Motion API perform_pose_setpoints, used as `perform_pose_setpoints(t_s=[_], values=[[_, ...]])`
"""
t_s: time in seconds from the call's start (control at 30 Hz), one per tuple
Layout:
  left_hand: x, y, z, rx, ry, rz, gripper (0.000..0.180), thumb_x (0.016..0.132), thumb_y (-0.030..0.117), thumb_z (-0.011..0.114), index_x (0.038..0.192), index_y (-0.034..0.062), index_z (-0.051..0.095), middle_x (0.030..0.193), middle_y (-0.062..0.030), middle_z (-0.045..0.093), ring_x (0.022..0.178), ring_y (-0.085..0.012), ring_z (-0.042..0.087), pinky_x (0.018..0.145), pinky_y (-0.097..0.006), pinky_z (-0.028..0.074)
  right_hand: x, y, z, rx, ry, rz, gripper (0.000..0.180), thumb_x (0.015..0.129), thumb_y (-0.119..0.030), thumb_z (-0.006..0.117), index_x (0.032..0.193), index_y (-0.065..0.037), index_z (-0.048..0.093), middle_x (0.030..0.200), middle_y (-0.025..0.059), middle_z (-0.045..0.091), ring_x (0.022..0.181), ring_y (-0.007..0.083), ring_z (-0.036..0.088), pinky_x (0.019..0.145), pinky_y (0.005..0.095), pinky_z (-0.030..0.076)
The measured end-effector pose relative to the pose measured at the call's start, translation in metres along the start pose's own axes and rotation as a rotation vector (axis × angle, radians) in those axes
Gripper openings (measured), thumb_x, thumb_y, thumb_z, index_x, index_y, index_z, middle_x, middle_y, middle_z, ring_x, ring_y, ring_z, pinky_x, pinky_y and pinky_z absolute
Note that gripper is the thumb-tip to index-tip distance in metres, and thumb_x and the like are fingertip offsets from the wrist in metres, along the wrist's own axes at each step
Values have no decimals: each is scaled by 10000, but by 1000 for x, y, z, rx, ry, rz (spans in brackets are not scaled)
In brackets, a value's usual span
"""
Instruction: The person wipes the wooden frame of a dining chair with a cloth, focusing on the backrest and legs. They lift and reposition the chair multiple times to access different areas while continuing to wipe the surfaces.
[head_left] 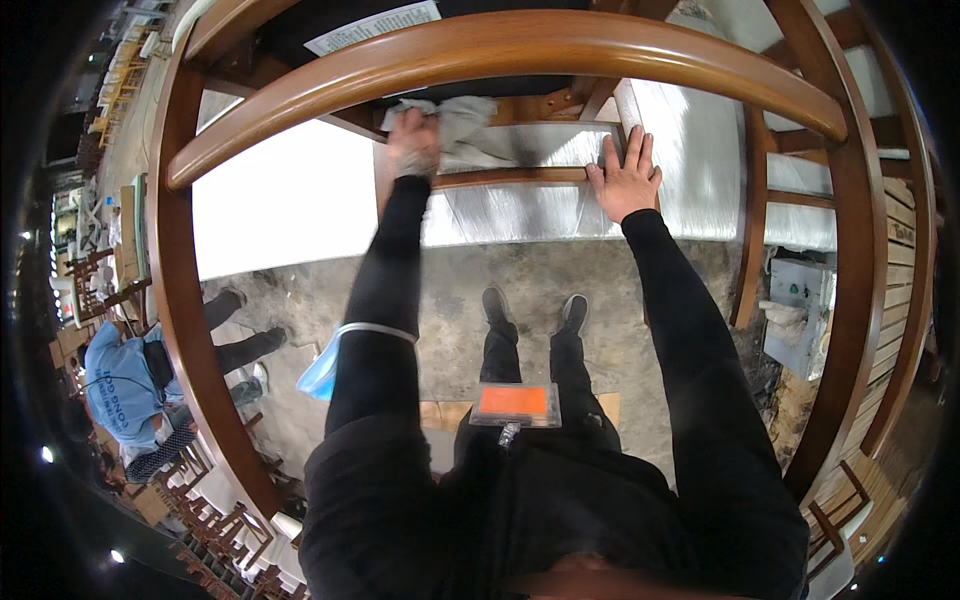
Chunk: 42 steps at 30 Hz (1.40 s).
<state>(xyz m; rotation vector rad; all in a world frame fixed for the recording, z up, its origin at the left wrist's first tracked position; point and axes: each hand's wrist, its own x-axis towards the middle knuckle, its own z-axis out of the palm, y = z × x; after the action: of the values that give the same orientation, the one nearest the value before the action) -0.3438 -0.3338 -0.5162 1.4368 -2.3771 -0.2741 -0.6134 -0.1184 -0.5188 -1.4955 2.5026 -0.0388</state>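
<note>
My left hand (pixel 413 147), slightly blurred, presses a pale grey cloth (pixel 468 122) against the brown wooden frame of a chair. Its fingers are curled over one end of the cloth, and the rest trails off to the right. My right hand (pixel 627 180) lies with spread fingers on the right side of the same frame, holding nothing. Between the hands runs a thin wooden rail (pixel 515 178). A thick, glossy curved rail (pixel 500 48) arches across the top, nearer to me. Behind it shows a dark panel with a white printed label (pixel 375 27).
The chair rests on a pale, plastic-covered surface (pixel 290 200). Upright wooden posts (pixel 185 300) stand on both sides of me. A blue face mask (pixel 320 372) hangs from my left arm. At left, a person in a light blue shirt (pixel 125 375) bends near stacked chairs. A grey box (pixel 797 315) stands at right.
</note>
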Motion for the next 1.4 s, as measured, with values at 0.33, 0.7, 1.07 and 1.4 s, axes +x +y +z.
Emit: perform_pose_setpoints(t_s=[0.33,0.7,1.07,1.4], values=[[-120,0,-49,-66,138,-345,457,763,275,739,1135,11,708,1341,-264,513,1307,-436,428,1076,-510,399,-2,-3,-2,-12,4,19,671,1002,-542,364,1557,-167,325,1664,191,-11,1531,387,-37,1114,710,168],[-117,144,74,-291,-103,335,548,743,232,769,1243,62,621,1335,-163,547,1277,-384,458,1092,-510,364,11,15,5,10,-28,-83,699,950,-535,440,1565,-229,310,1657,208,-69,1521,430,-55,1102,681,203],[-126,41,-31,-416,170,-200,419,795,115,719,1188,3,625,1080,-232,658,1013,-423,628,909,-459,489,8,12,-20,173,-231,-7,686,960,-503,479,1545,-168,354,1662,183,-98,1530,373,-116,1133,711,117],[-214,185,-77,-857,-278,114,509,888,38,592,1390,-3,520,1352,-206,588,1281,-353,542,1083,-385,411,-135,-59,-58,1775,-344,170,384,864,-147,731,1213,-50,607,1118,59,652,1111,166,585,977,293,445]])
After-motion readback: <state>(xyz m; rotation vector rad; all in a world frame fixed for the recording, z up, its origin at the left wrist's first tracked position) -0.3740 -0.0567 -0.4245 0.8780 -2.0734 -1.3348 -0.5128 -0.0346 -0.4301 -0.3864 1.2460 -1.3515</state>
